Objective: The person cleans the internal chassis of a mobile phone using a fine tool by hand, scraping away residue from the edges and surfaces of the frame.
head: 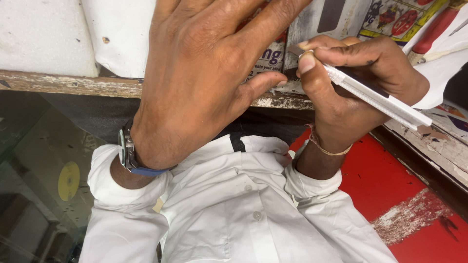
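Gripping a ribbed white utility knife (375, 95), right hand (356, 83) cuts.

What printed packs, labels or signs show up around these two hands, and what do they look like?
Red and white printed pack with purple lettering: on the bench between the hands, mostly hidden by the left hand.
Yellow-edged printed sheet with red cartoon pictures: top right, lying flat above the right hand.
No screens in view.

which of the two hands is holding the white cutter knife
The right hand grips the white snap-off cutter knife like a pen, a thread band at its wrist. The left hand, with the wristwatch, lies flat and holds nothing.
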